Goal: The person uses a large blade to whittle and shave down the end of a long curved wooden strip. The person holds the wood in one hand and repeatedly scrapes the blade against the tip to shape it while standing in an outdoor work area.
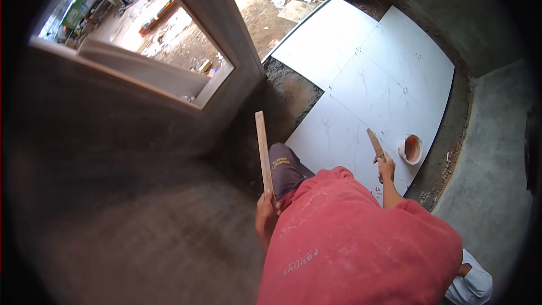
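Observation:
My left hand [266,219] is closed around the lower end of a long, narrow wooden strip [262,149]. The strip points up and away from me, over the dark floor. Farther right, my right hand [386,168] grips a short, flat tan piece that looks like wood [374,140], its tip above the large white floor tiles [361,79]. Close beside that hand, a small white bucket [402,151] with orange-brown contents stands on the tiles. My bent left knee [285,161] shows between the two hands.
Small spacers [405,90] sit along the tile joints. Rough wet-looking mortar [299,87] borders the tiles on the left. A window frame [217,87] stands at left, a grey wall [485,130] at right. Littered ground [254,5] lies outside. Pale cloth [471,285] shows at lower right.

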The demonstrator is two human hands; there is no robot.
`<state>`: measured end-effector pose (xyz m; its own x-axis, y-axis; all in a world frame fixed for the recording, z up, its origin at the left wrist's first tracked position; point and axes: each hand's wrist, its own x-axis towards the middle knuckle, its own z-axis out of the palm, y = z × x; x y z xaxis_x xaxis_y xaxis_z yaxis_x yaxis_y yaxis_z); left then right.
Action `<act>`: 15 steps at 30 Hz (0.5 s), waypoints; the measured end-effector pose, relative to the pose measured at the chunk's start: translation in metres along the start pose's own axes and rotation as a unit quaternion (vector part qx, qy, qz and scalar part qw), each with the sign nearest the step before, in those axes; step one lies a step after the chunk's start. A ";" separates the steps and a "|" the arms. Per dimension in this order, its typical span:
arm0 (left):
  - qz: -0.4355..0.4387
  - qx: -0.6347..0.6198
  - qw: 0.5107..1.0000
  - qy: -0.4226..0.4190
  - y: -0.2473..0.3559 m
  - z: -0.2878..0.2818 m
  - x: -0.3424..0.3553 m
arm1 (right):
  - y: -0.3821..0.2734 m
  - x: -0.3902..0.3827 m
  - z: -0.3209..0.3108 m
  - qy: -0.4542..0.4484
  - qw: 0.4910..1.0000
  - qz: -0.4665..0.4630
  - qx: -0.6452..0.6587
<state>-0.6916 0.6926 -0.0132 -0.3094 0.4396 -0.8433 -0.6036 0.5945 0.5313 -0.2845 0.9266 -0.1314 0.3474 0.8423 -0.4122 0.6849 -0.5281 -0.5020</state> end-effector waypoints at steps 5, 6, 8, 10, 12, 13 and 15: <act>-0.010 0.143 0.988 -0.054 0.143 0.042 0.107 | -0.092 0.035 -0.032 0.048 0.995 0.024 0.089; -0.008 0.191 0.978 -0.085 0.169 0.059 0.141 | -0.107 0.050 -0.042 0.072 0.994 0.012 0.087; 0.009 0.197 0.973 -0.120 0.224 0.092 0.196 | -0.134 0.090 -0.042 0.109 0.984 -0.067 0.126; 0.048 0.193 0.961 -0.194 0.282 0.128 0.249 | -0.211 0.113 -0.038 0.113 0.980 -0.071 0.150; 0.090 0.253 0.939 -0.214 0.377 0.185 0.301 | -0.313 0.155 -0.031 0.113 0.971 -0.103 0.184; 0.127 0.249 0.929 -0.241 0.411 0.204 0.324 | -0.355 0.174 -0.025 0.098 0.970 -0.120 0.189; 0.155 0.300 0.912 -0.234 0.467 0.246 0.353 | -0.443 0.212 -0.015 0.075 0.973 -0.075 0.206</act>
<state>-0.9021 1.2908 -0.0429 0.0356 0.8047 -0.5926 0.0133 0.5925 0.8054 -0.5047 1.3413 0.0154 0.3749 0.9027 -0.2111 0.4300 -0.3710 -0.8231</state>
